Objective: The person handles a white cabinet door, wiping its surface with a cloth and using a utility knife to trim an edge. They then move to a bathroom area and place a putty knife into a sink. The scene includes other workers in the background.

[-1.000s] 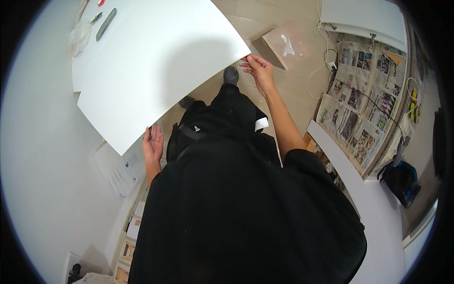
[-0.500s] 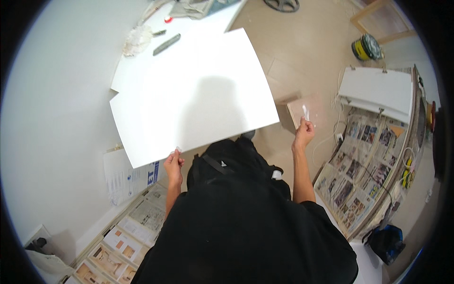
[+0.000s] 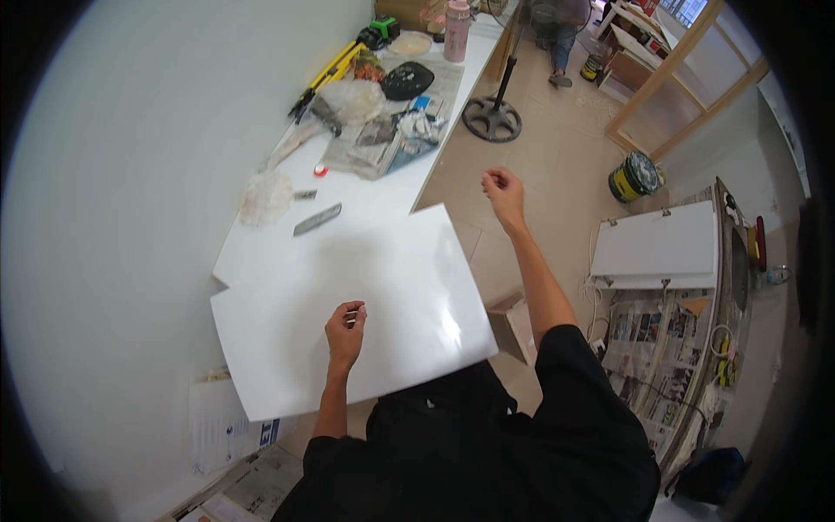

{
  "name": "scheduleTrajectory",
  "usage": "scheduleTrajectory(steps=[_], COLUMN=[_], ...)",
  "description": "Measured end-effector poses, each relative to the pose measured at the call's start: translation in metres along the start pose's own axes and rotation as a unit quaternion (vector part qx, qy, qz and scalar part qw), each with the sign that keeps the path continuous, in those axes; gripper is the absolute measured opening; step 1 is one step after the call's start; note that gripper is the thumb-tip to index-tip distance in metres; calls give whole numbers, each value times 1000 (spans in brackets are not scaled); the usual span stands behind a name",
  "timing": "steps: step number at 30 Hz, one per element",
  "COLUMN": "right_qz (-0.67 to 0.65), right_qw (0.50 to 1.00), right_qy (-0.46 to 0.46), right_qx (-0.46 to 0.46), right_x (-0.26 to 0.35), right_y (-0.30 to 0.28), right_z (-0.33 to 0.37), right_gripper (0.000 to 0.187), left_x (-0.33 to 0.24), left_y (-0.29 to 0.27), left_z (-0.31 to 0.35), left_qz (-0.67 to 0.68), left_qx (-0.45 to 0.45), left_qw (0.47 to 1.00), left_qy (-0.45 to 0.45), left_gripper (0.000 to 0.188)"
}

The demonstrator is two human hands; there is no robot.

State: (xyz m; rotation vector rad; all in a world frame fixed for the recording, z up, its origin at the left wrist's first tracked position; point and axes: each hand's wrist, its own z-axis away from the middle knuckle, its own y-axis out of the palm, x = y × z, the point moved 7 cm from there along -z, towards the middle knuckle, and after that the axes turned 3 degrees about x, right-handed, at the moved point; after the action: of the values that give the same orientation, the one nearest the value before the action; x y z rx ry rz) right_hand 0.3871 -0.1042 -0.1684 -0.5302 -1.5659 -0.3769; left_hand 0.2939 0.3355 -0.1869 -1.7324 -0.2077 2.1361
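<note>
A large white panel (image 3: 396, 357) with a shiny surface lies in front of me, its near edge at my waist. Above its middle, my left hand (image 3: 346, 331) is raised with thumb and fingers pinched together. My right hand (image 3: 504, 193) is stretched forward beyond the panel's right edge, over the floor, its fingers closed. Whatever either hand pinches is too thin or clear to make out. A grey utility knife (image 3: 317, 219) rests on the white table (image 3: 257, 248) just past the panel's far edge, beside a crumpled translucent plastic piece (image 3: 265, 198).
Farther along the table are newspaper, plastic bags, a yellow-black tool (image 3: 335, 74) and a pink bottle (image 3: 457, 30). A round black stand base (image 3: 492, 119) and a bucket (image 3: 636, 177) stand on the floor. White boards (image 3: 657, 245) lie at right. A person's leg (image 3: 564, 48) shows far off.
My right hand has swung forward from the right side, where it held a clear film. My left hand has left the panel's near edge and risen over its middle. The view has tilted farther ahead.
</note>
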Motion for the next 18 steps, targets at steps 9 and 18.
scheduleTrajectory(steps=[9,18], right_qz=[271,440], right_qw=[938,862], right_qy=[-205,-151], right_qx=[68,201], right_x=[-73,-91], right_y=[88,139], right_z=[-224,-265], right_gripper=[20,37], left_x=[-108,-54], left_y=[81,158], left_z=[-280,-445], left_qz=[8,2], left_qx=[-33,77], left_qw=[993,990], left_qy=[117,-118], left_gripper=[26,26])
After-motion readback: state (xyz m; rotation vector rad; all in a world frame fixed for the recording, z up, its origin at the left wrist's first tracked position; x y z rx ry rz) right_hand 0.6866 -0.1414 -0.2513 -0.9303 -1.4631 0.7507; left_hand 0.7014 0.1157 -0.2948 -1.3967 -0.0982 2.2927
